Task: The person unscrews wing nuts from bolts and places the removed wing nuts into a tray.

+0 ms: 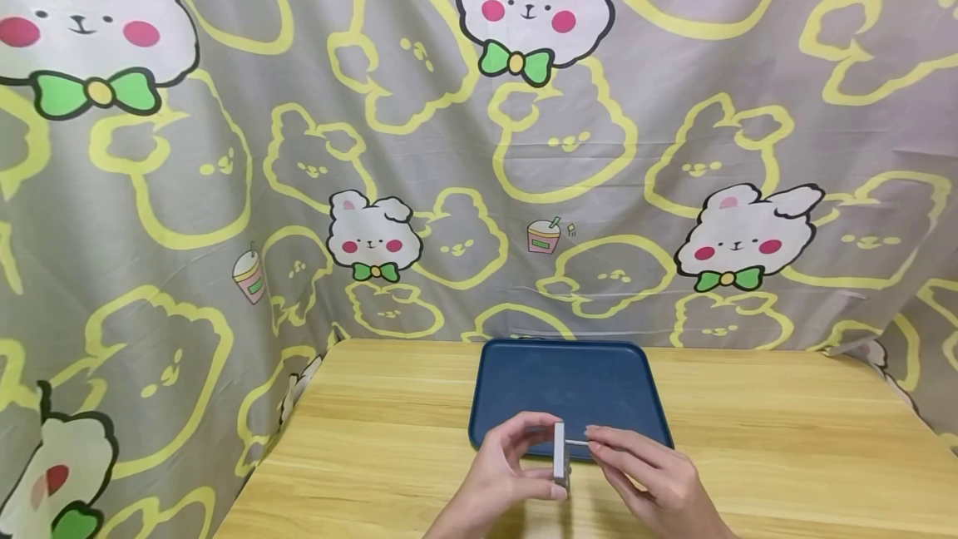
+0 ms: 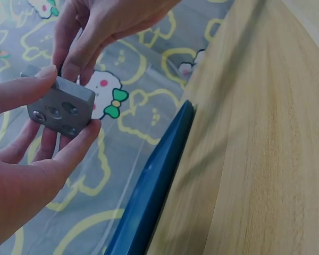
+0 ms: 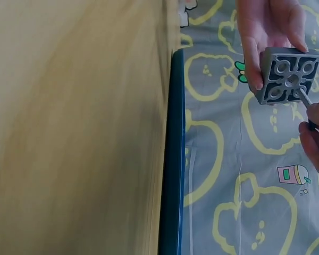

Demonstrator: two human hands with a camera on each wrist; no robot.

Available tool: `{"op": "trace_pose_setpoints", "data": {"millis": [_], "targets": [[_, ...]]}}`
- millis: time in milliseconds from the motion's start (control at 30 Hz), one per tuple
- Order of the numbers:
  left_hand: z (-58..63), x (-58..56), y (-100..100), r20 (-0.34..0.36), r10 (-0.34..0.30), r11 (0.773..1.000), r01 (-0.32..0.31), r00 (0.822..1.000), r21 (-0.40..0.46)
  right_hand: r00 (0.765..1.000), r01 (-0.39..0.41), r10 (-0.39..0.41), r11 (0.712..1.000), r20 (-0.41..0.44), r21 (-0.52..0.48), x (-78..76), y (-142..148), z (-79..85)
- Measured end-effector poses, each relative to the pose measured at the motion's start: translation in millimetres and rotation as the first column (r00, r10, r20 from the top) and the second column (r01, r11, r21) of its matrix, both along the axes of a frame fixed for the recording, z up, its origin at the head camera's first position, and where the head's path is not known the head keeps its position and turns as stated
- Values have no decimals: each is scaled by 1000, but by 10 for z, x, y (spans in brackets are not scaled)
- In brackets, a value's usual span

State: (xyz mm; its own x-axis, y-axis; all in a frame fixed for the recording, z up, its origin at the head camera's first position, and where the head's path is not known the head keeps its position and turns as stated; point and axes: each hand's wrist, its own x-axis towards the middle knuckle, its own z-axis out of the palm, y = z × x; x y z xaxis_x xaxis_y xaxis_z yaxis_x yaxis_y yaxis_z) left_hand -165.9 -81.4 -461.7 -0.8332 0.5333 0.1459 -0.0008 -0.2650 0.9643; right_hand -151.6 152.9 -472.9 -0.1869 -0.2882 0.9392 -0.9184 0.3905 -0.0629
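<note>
My left hand [image 1: 503, 472] grips a small square grey metal block [image 1: 559, 457] by its edges, thumb on one side and fingers on the other. One face of the block [image 2: 69, 110] has round recessed holes; the opposite face [image 3: 283, 82] is ribbed, with a threaded centre hole and a ringed hole at each corner. Between thumb and fingertips, my right hand [image 1: 659, 472] pinches a thin metal rod [image 3: 304, 98]. Its tip meets the ribbed face at a corner hole; how deep it sits I cannot tell. Part of the rod is hidden by the fingers.
A dark blue tray [image 1: 565, 381] lies on the wooden table [image 1: 374, 422], beyond and partly behind the hands. Behind the table and along its left side hangs a grey curtain [image 1: 449, 148] with cartoon prints.
</note>
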Motion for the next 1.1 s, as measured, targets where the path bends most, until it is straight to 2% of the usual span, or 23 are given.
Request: {"op": "trace_pose_setpoints", "data": {"millis": [67, 167, 200, 233, 267, 300, 333, 367, 400, 467, 500, 533, 600, 633, 667, 733, 767, 833, 1000, 1067, 1100], "targets": [[12, 2, 1, 1, 7, 1000, -7, 1000, -2, 999, 11, -11, 1000, 43, -1, 17, -6, 3], [21, 4, 3, -1, 25, 1000, -25, 1000, -16, 981, 43, -36, 999, 192, -30, 68, -9, 5], [22, 5, 3, -8, 31, 999, -32, 999, -21, 962, 67, -51, 997, 269, -49, 89, -10, 8], [22, 7, 3, -19, 37, 999, -38, 999, -26, 931, 91, -60, 993, 360, -70, 110, -10, 18], [19, 7, 4, -31, 43, 999, -44, 999, -31, 887, 118, -62, 988, 457, -95, 126, -11, 32], [14, 7, 4, -44, 48, 998, -49, 998, -35, 826, 142, -48, 982, 562, -125, 140, -9, 48], [7, 6, 5, -57, 50, 998, -52, 997, -37, 743, 157, -7, 974, 670, -164, 149, -5, 70], [0, 6, 6, -68, 50, 998, -53, 996, -37, 647, 172, 47, 963, 761, -206, 152, 1, 92], [-7, 5, 9, -77, 49, 998, -52, 996, -35, 541, 187, 112, 950, 834, -250, 152, 11, 112], [-21, 3, 17, -94, 45, 998, -48, 995, -32, 336, 200, 258, 920, 906, -337, 130, 46, 144], [-24, 4, 20, -101, 42, 998, -45, 994, -33, 245, 198, 322, 907, 915, -372, 115, 69, 153], [-27, 5, 25, -113, 40, 998, -45, 993, -34, 166, 190, 373, 896, 913, -400, 98, 92, 159], [-28, 9, 37, -137, 39, 998, -45, 990, -42, 50, 168, 432, 885, 901, -433, 68, 134, 154], [-29, 12, 42, -150, 38, 998, -46, 988, -48, 0, 159, 452, 881, 892, -446, 56, 149, 148], [-30, 15, 46, -165, 37, 997, -47, 986, -53, -38, 147, 464, 878, 885, -455, 47, 160, 140], [-34, 21, 54, -188, 34, 997, -46, 982, -63, -80, 135, 474, 877, 877, -462, 33, 169, 127], [-36, 24, 58, -195, 30, 997, -44, 980, -68, -92, 131, 474, 878, 876, -461, 30, 172, 120], [-41, 29, 64, -210, 23, 997, -39, 978, -73, -100, 120, 468, 882, 878, -457, 28, 176, 113], [-48, 32, 77, -214, 12, 996, -30, 977, -79, -90, 95, 453, 891, 887, -445, 31, 201, 110], [-49, 31, 79, -209, 12, 996, -30, 978, -83, -77, 86, 444, 895, 893, -438, 32, 206, 110], [-50, 30, 78, -205, 13, 996, -31, 979, -82, -63, 81, 436, 899, 898, -430, 35, 207, 112]]}}
